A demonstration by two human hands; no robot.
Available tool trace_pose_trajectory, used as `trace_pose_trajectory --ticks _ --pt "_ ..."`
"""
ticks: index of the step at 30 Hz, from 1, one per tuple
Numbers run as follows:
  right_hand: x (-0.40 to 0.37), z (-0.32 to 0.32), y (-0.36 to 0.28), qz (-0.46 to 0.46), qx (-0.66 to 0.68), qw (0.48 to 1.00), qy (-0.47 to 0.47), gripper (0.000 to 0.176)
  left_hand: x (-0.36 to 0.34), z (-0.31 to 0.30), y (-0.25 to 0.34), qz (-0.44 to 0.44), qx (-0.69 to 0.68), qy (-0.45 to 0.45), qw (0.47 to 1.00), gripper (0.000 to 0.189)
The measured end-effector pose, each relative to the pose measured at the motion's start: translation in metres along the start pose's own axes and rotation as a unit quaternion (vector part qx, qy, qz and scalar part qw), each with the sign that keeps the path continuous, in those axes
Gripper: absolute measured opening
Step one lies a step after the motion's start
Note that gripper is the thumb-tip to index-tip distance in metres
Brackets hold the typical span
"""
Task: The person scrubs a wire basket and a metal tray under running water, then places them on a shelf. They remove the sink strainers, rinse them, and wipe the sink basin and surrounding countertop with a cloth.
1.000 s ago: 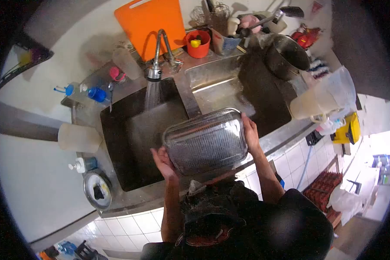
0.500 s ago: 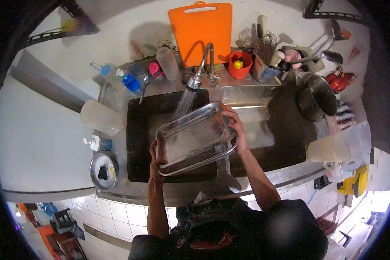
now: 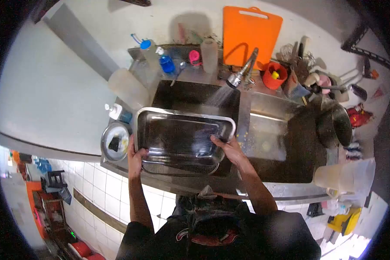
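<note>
I hold a rectangular metal pan point(image 3: 177, 132) level over the front of the left sink basin point(image 3: 177, 93), its inside facing up. My left hand point(image 3: 136, 159) grips the left front corner, thumb over the rim. At the right end, my right hand point(image 3: 229, 151) is closed on the rim with its thumb inside. Beneath the pan's front edge shows a second pan with a perforated surface point(image 3: 180, 168). Behind the pan, a spray faucet point(image 3: 236, 79) is running, and its water falls into the basin past the pan's far rim.
A metal plate point(image 3: 103, 141) and a pump bottle point(image 3: 114, 111) stand left of the sink. An orange cutting board point(image 3: 252, 37) leans against the wall. The right basin point(image 3: 268, 147) has a large pot point(image 3: 336, 125) at its far right, with plastic pitchers point(image 3: 344, 177) nearby.
Both hands have brought the pans left and toward me, out of the water stream, and levelled them from a tilt. My view has turned left.
</note>
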State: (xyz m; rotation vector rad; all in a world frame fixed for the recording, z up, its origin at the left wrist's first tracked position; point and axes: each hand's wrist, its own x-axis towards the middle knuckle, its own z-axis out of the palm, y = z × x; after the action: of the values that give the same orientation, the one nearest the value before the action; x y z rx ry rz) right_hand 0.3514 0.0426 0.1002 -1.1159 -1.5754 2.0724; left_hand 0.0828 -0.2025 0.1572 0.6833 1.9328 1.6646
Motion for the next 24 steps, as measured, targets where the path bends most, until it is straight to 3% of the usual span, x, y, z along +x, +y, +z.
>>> trace_pose_trajectory --ticks 2,5,6,9,11,13,14,17,20,21,23,24 --pt "-0.017 0.008 -0.044 -0.037 -0.075 0.996 0.024 0.057 0.017 -0.003 0.001 0.035 0.011 0.02 0.999 0.052" --pt "-0.024 0.027 -0.08 -0.28 -0.055 0.959 0.002 0.062 0.032 -0.002 -0.023 0.083 0.039 0.063 0.994 0.033" --pt "-0.017 0.03 -0.076 -0.302 -0.065 0.951 0.016 0.062 0.041 -0.003 -0.047 0.094 0.092 0.076 0.988 0.033" --pt "-0.025 0.037 -0.09 -0.27 -0.025 0.961 0.062 0.061 0.045 0.022 -0.01 0.064 0.011 0.064 0.996 0.037" --pt "-0.013 0.025 -0.068 -0.217 -0.097 0.955 0.176 0.042 0.045 0.017 -0.012 -0.006 -0.013 -0.014 1.0 0.038" --pt "-0.007 0.021 -0.06 -0.28 -0.024 0.938 0.203 0.035 0.041 0.012 -0.021 -0.019 -0.045 -0.129 0.99 0.041" --pt "-0.002 0.016 -0.053 -0.259 -0.004 0.942 0.212 0.034 0.039 0.01 -0.026 -0.025 -0.059 -0.187 0.98 0.044" --pt "0.001 0.005 -0.039 -0.202 0.069 0.942 0.26 0.039 0.02 0.005 -0.028 -0.09 -0.165 -0.209 0.96 0.054" --pt "-0.016 0.01 -0.048 -0.189 0.198 0.894 0.354 0.058 0.014 -0.01 -0.033 -0.04 -0.152 -0.126 0.98 0.049" --pt "-0.036 0.025 -0.072 -0.259 0.197 0.838 0.438 0.061 0.016 -0.019 -0.035 -0.025 -0.149 -0.087 0.985 0.049" --pt "-0.046 -0.001 -0.068 -0.34 0.118 0.802 0.478 0.06 0.027 -0.045 -0.038 0.061 -0.119 -0.057 0.989 0.048" --pt "-0.048 -0.012 -0.064 -0.35 0.06 0.8 0.483 0.051 0.032 -0.058 -0.039 0.105 -0.105 -0.042 0.988 0.047"
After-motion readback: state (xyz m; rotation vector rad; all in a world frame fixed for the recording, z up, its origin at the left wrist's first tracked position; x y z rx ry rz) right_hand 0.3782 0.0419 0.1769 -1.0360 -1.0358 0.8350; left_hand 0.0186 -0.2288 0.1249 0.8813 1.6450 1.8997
